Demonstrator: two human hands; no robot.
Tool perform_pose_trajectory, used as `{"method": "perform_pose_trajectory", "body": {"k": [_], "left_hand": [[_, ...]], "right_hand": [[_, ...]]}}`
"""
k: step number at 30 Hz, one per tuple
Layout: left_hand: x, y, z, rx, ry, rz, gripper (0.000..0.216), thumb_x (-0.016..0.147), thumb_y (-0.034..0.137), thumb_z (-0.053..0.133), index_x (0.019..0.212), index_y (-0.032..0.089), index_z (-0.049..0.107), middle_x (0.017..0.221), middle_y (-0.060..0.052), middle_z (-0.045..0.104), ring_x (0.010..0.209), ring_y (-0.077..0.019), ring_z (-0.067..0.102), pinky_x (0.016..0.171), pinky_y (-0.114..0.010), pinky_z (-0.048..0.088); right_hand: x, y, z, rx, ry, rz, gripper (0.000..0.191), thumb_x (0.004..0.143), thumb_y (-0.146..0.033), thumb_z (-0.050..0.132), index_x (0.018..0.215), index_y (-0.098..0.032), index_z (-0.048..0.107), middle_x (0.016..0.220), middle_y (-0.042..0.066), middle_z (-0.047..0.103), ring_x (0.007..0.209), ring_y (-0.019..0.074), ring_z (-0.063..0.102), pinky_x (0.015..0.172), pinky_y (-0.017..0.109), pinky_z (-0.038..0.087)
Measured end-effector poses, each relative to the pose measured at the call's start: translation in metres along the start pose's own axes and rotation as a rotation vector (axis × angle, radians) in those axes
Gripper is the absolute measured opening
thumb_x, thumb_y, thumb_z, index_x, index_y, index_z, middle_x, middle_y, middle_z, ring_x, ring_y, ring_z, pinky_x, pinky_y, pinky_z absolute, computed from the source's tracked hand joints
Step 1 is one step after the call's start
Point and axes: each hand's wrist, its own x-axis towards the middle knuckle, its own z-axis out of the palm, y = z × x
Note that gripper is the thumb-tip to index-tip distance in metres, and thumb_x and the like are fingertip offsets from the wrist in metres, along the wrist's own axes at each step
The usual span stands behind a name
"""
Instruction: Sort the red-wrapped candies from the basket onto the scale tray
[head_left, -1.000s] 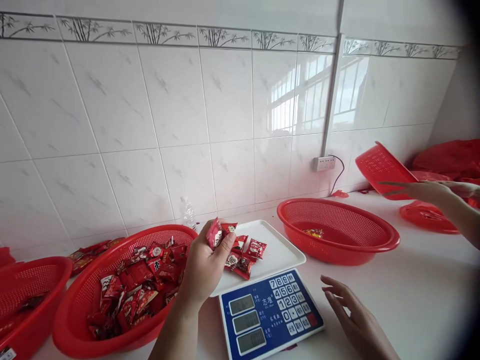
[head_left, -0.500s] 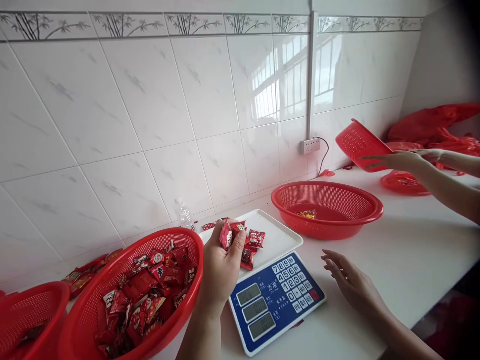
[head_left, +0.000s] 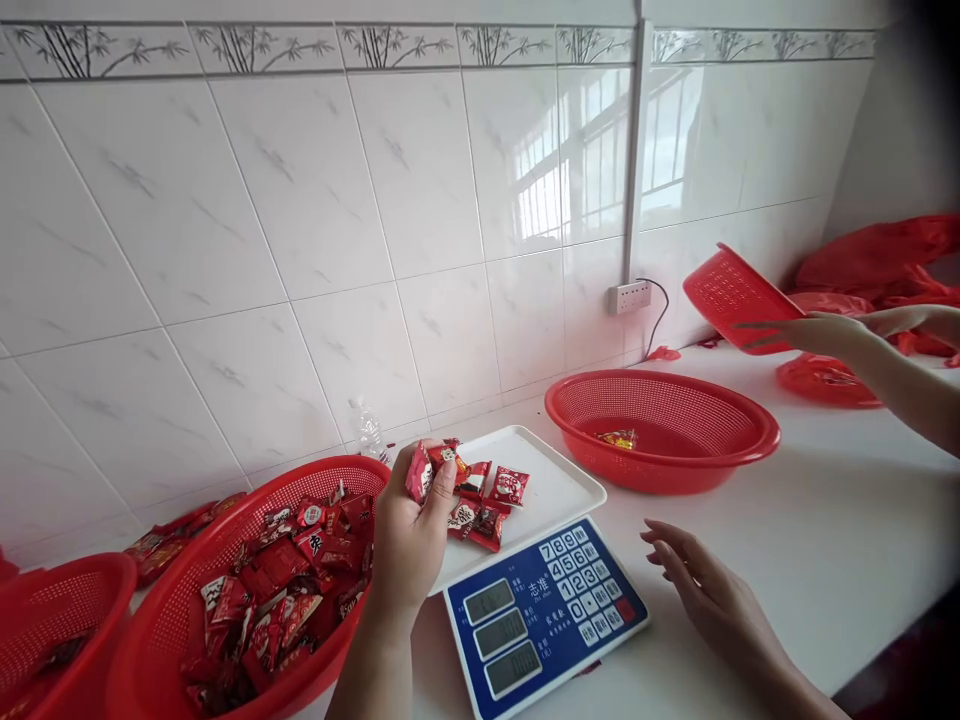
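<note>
My left hand (head_left: 411,535) is closed round several small red candy packets (head_left: 427,470), above the left side of a white weighing tray (head_left: 551,475). More red packets (head_left: 510,486) lie on that tray. In front of it is the blue keypad panel of a digital scale (head_left: 551,620), with three small displays. To the scale's right, my right hand (head_left: 697,570) hovers over the white table with its fingers stretched out, holding nothing. Left of my left hand, a red perforated basket (head_left: 154,600) holds many red packets (head_left: 277,600).
Beyond the scale stands a red basket (head_left: 664,470) with a yellow packet inside. At the right, another person's hands (head_left: 825,330) hold a tilted red basket (head_left: 731,290). A clear plastic bottle (head_left: 367,428) is by the wall; another red basket (head_left: 67,575) is at lower left.
My left hand has moved left over the tray, still gripping packets, and more packets show on the tray beside it. My right hand stays nearly where it was. The view has shifted slightly.
</note>
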Motion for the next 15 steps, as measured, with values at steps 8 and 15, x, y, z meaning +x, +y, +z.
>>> {"method": "perform_pose_trajectory", "body": {"k": [8, 15], "left_hand": [[0.008, -0.025, 0.009, 0.018, -0.086, -0.134, 0.019, 0.084, 0.038, 0.061, 0.094, 0.022, 0.065, 0.088, -0.004, 0.067, 0.083, -0.0190, 0.063, 0.075, -0.027, 0.048], [0.009, -0.016, 0.006, -0.095, 0.001, -0.258, 0.023, 0.081, 0.040, 0.065, 0.091, 0.019, 0.066, 0.075, -0.002, 0.067, 0.066, -0.0147, 0.062, 0.061, -0.023, 0.049]], "right_hand": [[0.010, -0.034, -0.005, -0.060, 0.058, -0.282, 0.031, 0.087, -0.048, 0.046, 0.096, -0.024, 0.064, 0.092, 0.008, 0.072, 0.076, 0.0221, 0.070, 0.057, 0.029, 0.056], [0.066, -0.122, 0.020, -0.115, -0.365, -0.711, 0.032, 0.095, -0.040, 0.040, 0.112, -0.024, 0.062, 0.112, 0.010, 0.066, 0.105, 0.0230, 0.061, 0.087, 0.040, 0.052]]}}
